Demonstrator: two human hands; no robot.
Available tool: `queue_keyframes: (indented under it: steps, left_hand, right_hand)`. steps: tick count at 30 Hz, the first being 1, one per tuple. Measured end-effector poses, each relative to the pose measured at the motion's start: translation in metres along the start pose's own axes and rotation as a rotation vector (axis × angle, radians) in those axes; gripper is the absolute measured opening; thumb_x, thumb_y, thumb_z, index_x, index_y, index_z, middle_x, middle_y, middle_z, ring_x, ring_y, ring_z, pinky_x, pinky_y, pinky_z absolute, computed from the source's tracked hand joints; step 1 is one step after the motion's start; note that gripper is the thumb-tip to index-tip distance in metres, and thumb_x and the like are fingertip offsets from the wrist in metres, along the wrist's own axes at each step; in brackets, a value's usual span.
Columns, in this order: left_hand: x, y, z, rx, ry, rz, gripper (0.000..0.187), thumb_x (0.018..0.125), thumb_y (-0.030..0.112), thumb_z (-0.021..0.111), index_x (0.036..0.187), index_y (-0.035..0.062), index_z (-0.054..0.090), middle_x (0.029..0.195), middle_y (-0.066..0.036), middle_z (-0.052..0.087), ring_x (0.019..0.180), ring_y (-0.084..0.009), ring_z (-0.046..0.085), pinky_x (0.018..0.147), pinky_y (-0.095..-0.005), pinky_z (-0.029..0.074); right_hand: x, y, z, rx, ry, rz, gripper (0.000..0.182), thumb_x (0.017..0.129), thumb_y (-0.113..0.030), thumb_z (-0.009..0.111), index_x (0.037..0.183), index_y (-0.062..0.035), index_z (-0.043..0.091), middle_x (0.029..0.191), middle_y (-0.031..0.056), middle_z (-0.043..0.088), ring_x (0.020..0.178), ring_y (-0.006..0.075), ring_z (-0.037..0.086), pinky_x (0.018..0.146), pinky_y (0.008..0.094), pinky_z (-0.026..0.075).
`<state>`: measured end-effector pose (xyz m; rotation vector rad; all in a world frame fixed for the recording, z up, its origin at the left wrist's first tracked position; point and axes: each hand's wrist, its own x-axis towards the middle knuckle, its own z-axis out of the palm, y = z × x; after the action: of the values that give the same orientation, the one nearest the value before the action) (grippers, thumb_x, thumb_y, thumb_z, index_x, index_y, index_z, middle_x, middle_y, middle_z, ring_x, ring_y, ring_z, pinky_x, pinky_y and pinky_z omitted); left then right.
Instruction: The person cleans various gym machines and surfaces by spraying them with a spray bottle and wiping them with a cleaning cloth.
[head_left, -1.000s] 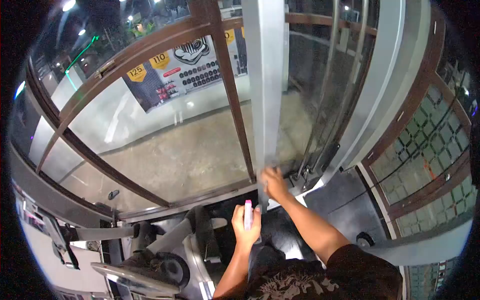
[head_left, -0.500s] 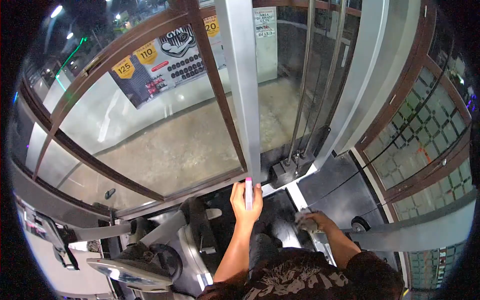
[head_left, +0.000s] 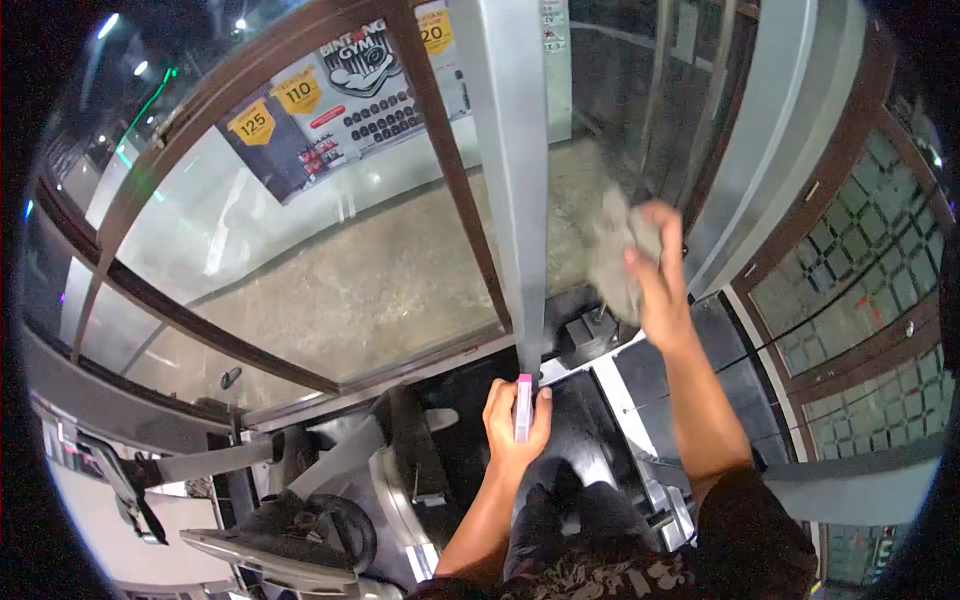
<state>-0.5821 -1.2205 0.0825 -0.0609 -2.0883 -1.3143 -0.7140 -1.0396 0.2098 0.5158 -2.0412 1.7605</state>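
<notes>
My left hand (head_left: 506,448) is closed round a slim, pale, upright item with a bright pink top (head_left: 523,408), perhaps a small bottle or box. It is low in front of my body, near the foot of a grey metal upright (head_left: 512,190). Raised to the right, my right hand (head_left: 664,295) grips a crumpled grey cloth (head_left: 615,262), blurred by motion. The cloth overlaps the metal rods and glass to the right of the upright in this view. Thumb and fingers press into its right side.
Brown-framed windows (head_left: 455,190) stretch across the front, with a gym price poster (head_left: 340,110) beyond the glass. At lower left stands an exercise machine (head_left: 285,560). A black block with rods (head_left: 590,335) sits behind the upright. A dark cable crosses the patterned panes (head_left: 850,240) at right.
My right hand has swung up and forward with the cloth, from low beside the machine frame to in front of the glass. My left hand has shifted slightly right and down in view.
</notes>
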Motion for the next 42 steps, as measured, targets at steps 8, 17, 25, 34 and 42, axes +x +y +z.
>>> queue_keyframes:
  steps: [8,17,25,34,42]
  left_hand:
    - [-0.023,-0.037,0.011,0.032,-0.034,-0.027,0.021,0.082,0.005,0.073,0.078,0.0018,0.053,0.07,-0.011,0.049,0.059,-0.0253,0.047,0.055,-0.0361,0.038]
    - [-0.039,-0.093,0.027,-0.058,-0.056,-0.132,0.019,0.083,0.006,0.072,0.078,0.0024,0.054,0.07,-0.01,0.048,0.058,-0.023,0.047,0.054,-0.0352,0.038]
    - [-0.064,-0.126,0.008,0.014,-0.037,-0.247,0.017,0.084,0.008,0.068,0.078,0.0019,0.054,0.07,-0.01,0.049,0.06,-0.0246,0.047,0.055,-0.036,0.037]
    - [-0.143,-0.215,0.006,0.104,0.026,-0.42,0.02,0.085,0.009,0.072,0.081,0.0017,0.054,0.073,-0.01,0.05,0.062,-0.0222,0.05,0.057,-0.0342,0.039]
    - [-0.22,-0.265,0.039,0.043,0.084,-0.58,0.016,0.086,0.009,0.071,0.085,0.0028,0.056,0.074,-0.01,0.054,0.063,-0.0227,0.052,0.058,-0.0329,0.041]
  right_hand:
    - [0.09,0.017,0.1,-0.416,0.344,-0.867,0.05,0.073,-0.004,0.073,0.12,-0.0146,0.06,0.116,0.0165,0.051,0.099,0.0382,0.052,0.086,0.0462,0.047]
    - [-0.016,0.205,0.137,-0.491,0.268,-0.739,0.045,0.071,-0.006,0.073,0.113,-0.0164,0.061,0.11,0.0173,0.052,0.098,0.0434,0.053,0.072,0.0555,0.044]
    - [-0.187,0.391,0.153,-0.617,-0.282,-0.296,0.038,0.074,-0.003,0.068,0.111,-0.0111,0.062,0.109,0.0166,0.053,0.101,0.0415,0.052,0.085,0.0546,0.048]
    - [0.015,0.24,0.124,-0.601,0.352,-1.072,0.037,0.083,-0.017,0.065,0.118,-0.0075,0.064,0.125,0.0141,0.055,0.107,0.0292,0.051,0.096,0.0467,0.037]
    - [-0.126,0.407,0.164,-0.226,0.212,-0.523,0.033,0.072,-0.005,0.075,0.103,-0.0125,0.067,0.112,0.0146,0.051,0.098,0.0322,0.05,0.084,0.0456,0.043]
